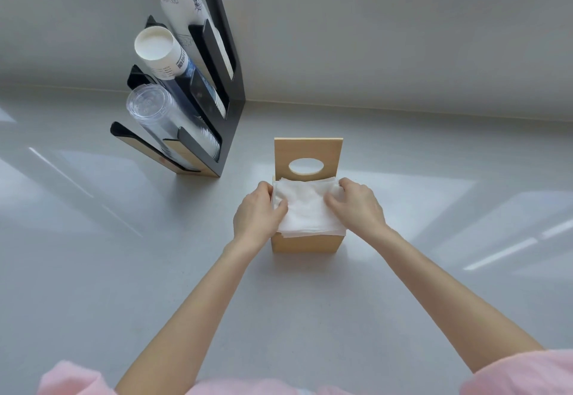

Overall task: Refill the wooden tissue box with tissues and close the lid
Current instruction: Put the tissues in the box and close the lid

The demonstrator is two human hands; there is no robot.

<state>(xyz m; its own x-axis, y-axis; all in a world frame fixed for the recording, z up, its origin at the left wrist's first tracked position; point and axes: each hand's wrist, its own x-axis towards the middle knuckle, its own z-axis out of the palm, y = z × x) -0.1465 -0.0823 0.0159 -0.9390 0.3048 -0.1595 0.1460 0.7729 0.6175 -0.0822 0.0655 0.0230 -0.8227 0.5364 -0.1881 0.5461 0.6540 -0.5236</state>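
Both bare forearms reach forward from pink sleeves, palms down. The left hand (259, 213) and right hand (356, 205) face each other, fingers curled downward and thumbs angled inward, each grip closed on the tissue stack (307, 208).

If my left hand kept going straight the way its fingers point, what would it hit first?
Probably the stack of tissues it already grips; past that, your right hand on the stack's opposite side. Depth is hard to judge here.

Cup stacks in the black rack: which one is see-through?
The lowest, nearest stack of clear plastic cups is see-through. The two white paper cup stacks above it are opaque with printed sides.
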